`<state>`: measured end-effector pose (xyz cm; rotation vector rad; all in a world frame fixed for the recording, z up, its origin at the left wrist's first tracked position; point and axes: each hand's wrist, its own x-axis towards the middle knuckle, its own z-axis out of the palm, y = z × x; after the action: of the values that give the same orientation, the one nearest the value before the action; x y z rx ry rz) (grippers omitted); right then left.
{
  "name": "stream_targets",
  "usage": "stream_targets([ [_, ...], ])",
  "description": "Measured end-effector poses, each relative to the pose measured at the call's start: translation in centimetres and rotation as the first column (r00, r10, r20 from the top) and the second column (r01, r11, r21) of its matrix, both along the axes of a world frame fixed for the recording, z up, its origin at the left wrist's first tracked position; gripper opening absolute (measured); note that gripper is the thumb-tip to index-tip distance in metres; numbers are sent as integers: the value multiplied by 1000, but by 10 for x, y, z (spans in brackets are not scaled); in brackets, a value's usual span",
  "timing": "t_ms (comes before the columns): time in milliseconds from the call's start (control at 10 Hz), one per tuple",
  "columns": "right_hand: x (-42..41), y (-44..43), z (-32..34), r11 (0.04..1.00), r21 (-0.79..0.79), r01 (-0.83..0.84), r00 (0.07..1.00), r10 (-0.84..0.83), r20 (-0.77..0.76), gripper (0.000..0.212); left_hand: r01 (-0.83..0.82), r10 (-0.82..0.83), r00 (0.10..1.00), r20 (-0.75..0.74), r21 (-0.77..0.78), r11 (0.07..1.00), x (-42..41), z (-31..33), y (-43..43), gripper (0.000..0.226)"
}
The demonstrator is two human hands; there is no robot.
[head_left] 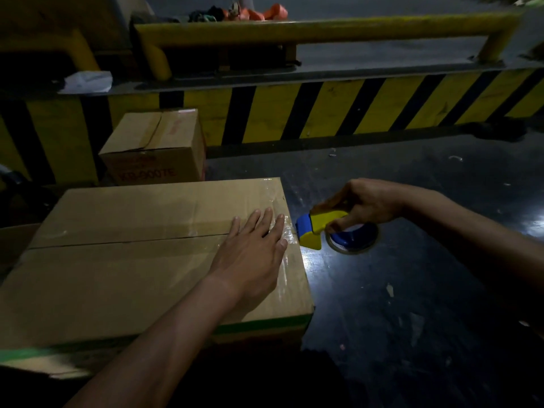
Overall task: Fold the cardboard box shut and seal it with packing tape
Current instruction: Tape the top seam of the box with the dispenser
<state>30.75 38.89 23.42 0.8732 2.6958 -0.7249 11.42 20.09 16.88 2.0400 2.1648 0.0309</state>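
A large cardboard box lies in front of me with its top flaps folded flat and meeting along a middle seam. Clear packing tape glints along the box's right edge. My left hand lies flat on the lid near that edge, fingers spread over the seam's right end. My right hand grips a yellow and blue tape dispenser, whose blue head touches the box's right edge at the seam. The tape roll sits under the hand.
A smaller taped cardboard box stands behind the large one. A yellow and black striped kerb and a yellow rail run across the back. Dark glossy floor spreads to the right, with small scraps on it.
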Motion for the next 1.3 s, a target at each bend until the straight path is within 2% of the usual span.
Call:
stream_targets([
  [400, -19, 4, 14, 999, 5, -40, 994, 39, 102, 48, 3, -3, 1000, 17, -11, 1000, -1, 0, 3, 58],
  [500, -21, -3, -14, 988, 13, -154, 948, 144, 282, 48, 5, -5, 1000, 23, -3, 1000, 0, 0, 1, 58],
  [600, -18, -9, -43, 997, -5, -73, 980, 73, 186, 53, -9, 9, 1000, 8, 11, 1000, 0, -2, 0, 58],
  [800, -3, -13, -52, 998, -15, 65, 995, -64, 71, 54, -10, 10, 1000, -8, 24, 1000, 2, -4, 2, 59],
  [1100, 13, -38, -57, 972, 19, 236, 972, -235, -28, 62, 5, -5, 1000, 2, 25, 1000, 1, -5, 1, 59],
  [1300, 18, -52, -56, 945, 9, 327, 941, -324, -95, 63, 108, -109, 994, 22, 57, 993, 0, 3, 7, 52],
])
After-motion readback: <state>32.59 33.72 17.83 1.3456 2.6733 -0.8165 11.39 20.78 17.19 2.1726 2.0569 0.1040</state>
